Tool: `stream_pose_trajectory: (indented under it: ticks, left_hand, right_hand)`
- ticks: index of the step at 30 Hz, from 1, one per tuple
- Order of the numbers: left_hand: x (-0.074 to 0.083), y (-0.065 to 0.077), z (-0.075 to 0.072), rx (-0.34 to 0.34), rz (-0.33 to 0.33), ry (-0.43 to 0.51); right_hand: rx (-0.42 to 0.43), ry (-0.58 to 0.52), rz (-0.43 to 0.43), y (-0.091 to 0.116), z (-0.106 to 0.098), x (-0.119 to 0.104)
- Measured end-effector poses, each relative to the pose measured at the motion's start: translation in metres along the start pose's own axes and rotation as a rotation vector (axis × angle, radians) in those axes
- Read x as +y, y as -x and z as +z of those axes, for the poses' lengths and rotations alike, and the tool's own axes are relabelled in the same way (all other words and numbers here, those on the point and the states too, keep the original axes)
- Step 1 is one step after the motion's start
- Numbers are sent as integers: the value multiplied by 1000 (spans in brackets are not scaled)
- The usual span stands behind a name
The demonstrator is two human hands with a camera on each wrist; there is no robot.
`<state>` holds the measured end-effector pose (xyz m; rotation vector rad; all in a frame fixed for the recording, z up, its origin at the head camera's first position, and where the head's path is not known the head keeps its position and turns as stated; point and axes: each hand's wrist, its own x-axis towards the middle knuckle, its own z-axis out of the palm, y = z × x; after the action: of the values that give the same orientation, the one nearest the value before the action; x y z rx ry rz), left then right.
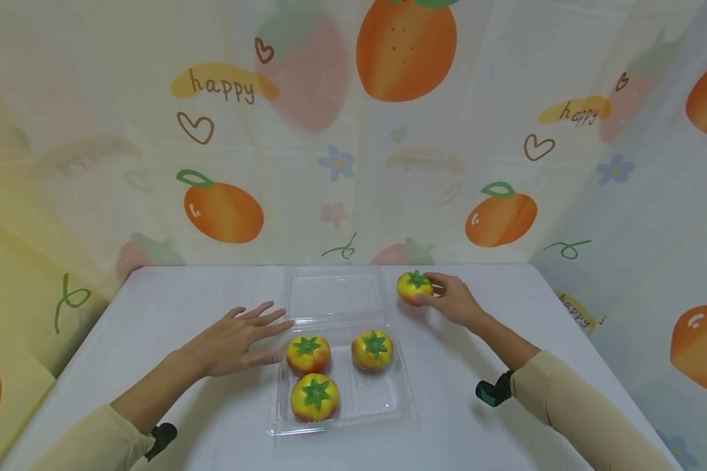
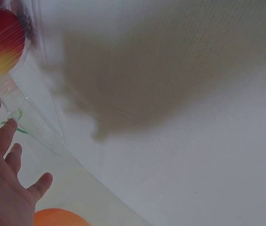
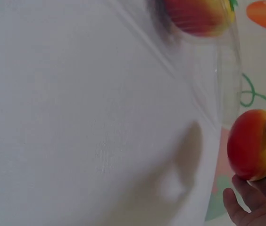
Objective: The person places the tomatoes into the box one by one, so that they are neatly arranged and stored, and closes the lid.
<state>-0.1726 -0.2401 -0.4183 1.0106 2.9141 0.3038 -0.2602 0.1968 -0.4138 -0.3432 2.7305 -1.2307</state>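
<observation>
At the back right of the table, my right hand (image 1: pixel 452 301) grips a yellow-red persimmon (image 1: pixel 412 288) with a green star-shaped calyx. The right wrist view shows this persimmon (image 3: pixel 248 146) raised between thumb and fingers. Three similar fruits sit in a clear plastic clamshell box (image 1: pixel 383 396): two in the left half, one persimmon (image 1: pixel 372 350) at the right. My left hand (image 1: pixel 235 340) has its fingers spread beside the box's left edge, close to the back-left persimmon (image 1: pixel 308 354). Whether its fingertips touch the box, I cannot tell.
The box's transparent lid (image 1: pixel 336 294) lies folded back toward the far edge of the white table (image 1: pixel 194 294). A fruit-printed curtain (image 1: pixel 353 196) hangs directly behind the table and along both sides.
</observation>
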Motion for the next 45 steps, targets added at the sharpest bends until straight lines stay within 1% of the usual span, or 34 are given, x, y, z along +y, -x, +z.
stream_pose_trajectory:
  ticks: [5, 9, 15, 21, 26, 32, 39, 45]
  left_hand:
    - [-1, 0, 0, 10, 5, -11]
    - [-2, 0, 1, 12, 7, -9]
    - [-2, 1, 2, 3, -3, -3]
    - [-2, 0, 0, 4, 1, -6]
    - [-2, 0, 0, 9, 8, -12]
    - [-1, -1, 0, 4, 8, -10]
    - [-1, -2, 0, 3, 8, -4]
    - [-1, -2, 1, 4, 11, 5]
  right_hand:
    - [-39, -46, -44, 14, -3, -11]
    - [-95, -99, -89, 25, -3, -20]
    - [-162, -182, -130, 41, 5, -31]
    - [-185, -200, -210, 55, 13, -39]
    - [-242, -166, -269, 65, 17, -40]
    - [-311, -94, -306, 73, 22, -41]
    - [-393, -15, -376, 77, 27, -43]
    - [-427, 43, -397, 79, 28, -44]
